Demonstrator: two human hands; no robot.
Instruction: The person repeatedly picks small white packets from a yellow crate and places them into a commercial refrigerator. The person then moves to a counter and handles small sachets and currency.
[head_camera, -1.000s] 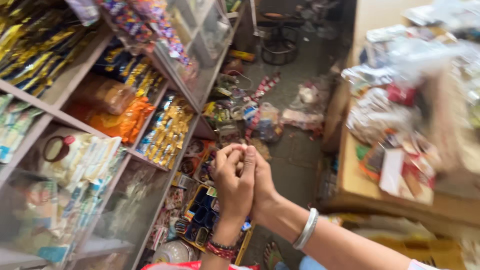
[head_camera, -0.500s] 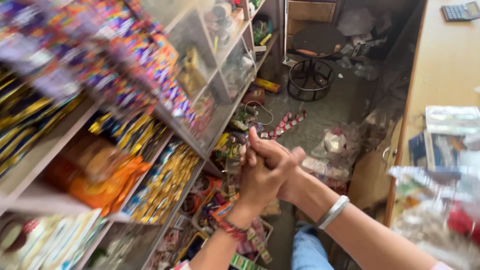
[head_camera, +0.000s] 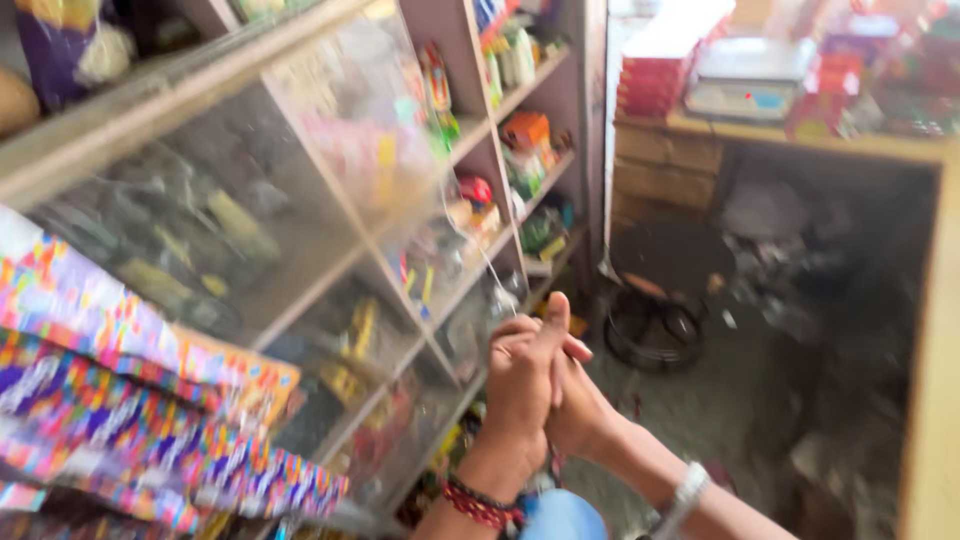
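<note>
The left hand (head_camera: 522, 385) and right hand (head_camera: 572, 405) are pressed together in front of the person, low-centre in the view. Left hand sits in front, thumb sticking up, fingers (head_camera: 520, 330) curled over; right hand is tucked behind it w/ fingertips poking out to the right. Whether anything is held between the palms can't be told, too blurred and the gap is hidden.

Left wrist has a red-and-dark beaded band (head_camera: 483, 503); right wrist has a silver bangle (head_camera: 683, 493).

Just left of the hands stands a shelving unit w/ glass-fronted compartments (head_camera: 300, 250), packed w/ small packets, blurry. Hands are near its lower shelves but not touching, as far as can be seen. At far left, in the foreground, hang strips of multicoloured wrappers (head_camera: 120, 400).

Further back the open shelves (head_camera: 520, 130) hold bottles, an orange box and other small goods.

Beyond the hands, on the floor, sits a dark round stool (head_camera: 665, 290), well apart from them. Behind it, a wooden counter (head_camera: 800, 145) runs across the top right w/ a weighing scale (head_camera: 745, 80) and red boxes (head_camera: 665, 65) on it. Floor under the counter is cluttered w/ stuff too blurred to name.
</note>
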